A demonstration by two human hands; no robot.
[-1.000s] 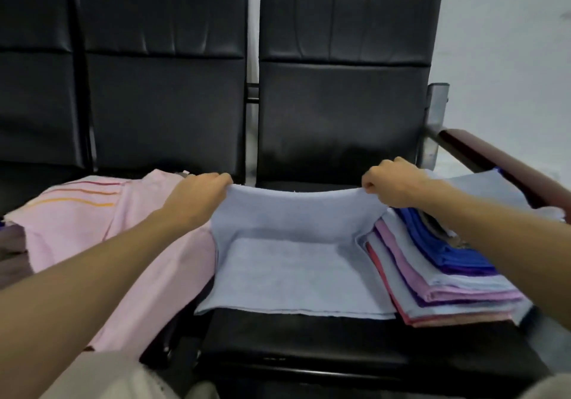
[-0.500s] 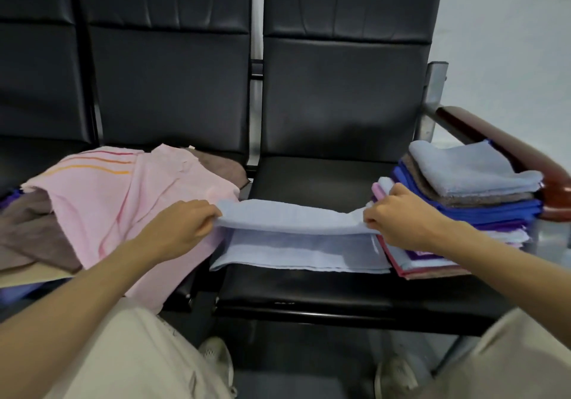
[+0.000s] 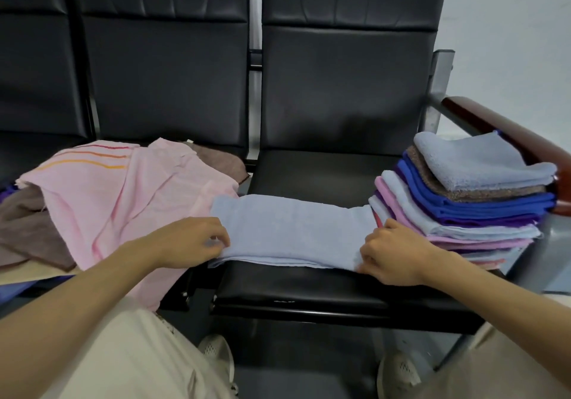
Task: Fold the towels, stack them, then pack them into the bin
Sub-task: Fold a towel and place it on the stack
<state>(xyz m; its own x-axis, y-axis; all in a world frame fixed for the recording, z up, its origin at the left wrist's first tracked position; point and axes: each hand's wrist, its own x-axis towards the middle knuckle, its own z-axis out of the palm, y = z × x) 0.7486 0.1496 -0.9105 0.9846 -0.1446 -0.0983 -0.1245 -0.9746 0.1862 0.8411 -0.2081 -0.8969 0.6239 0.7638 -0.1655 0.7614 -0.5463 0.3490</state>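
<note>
A light blue towel (image 3: 290, 231) lies folded in half on the black seat (image 3: 309, 287), its doubled edge near the seat's front. My left hand (image 3: 188, 244) pinches its near left corner with curled fingers. My right hand (image 3: 392, 253) grips the near right corner. To the right, a stack of folded towels (image 3: 463, 201) in blue, purple, pink, brown and light blue leans against the armrest. No bin is in view.
A heap of unfolded towels covers the left seat: a pink striped one (image 3: 117, 194) over brown ones (image 3: 27, 231). A dark red armrest (image 3: 506, 130) bounds the right side. Black seat backs (image 3: 340, 83) rise behind. My knees and shoes show below.
Both hands brought the towel's far edge toward me and down onto its near edge, folding it in half. The camera tilted downward.
</note>
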